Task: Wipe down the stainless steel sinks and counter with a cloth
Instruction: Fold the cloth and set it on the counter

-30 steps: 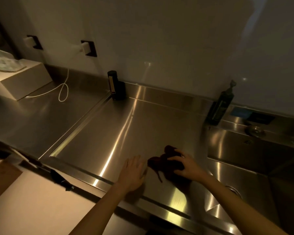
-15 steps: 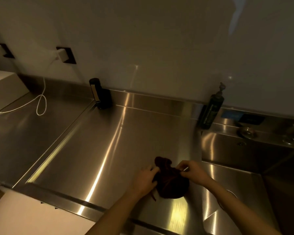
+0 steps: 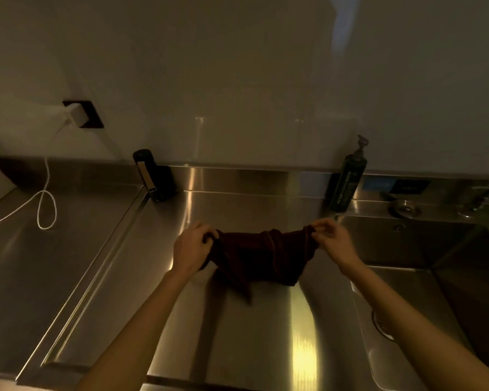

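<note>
the dark cloth [image 3: 260, 255] is stretched out between two hands, above the shiny steel bench [image 3: 237, 348], just left of the sink [image 3: 407, 246]. the left hand [image 3: 191, 248] has its fingers [image 3: 206, 235] curled round one end. the right hand [image 3: 335, 242] pinches the other end with its fingers. the cloth's middle hangs down. a dark soap bottle [image 3: 347, 182] stands by the wall. a white cord [image 3: 46, 206] lies far left.
</note>
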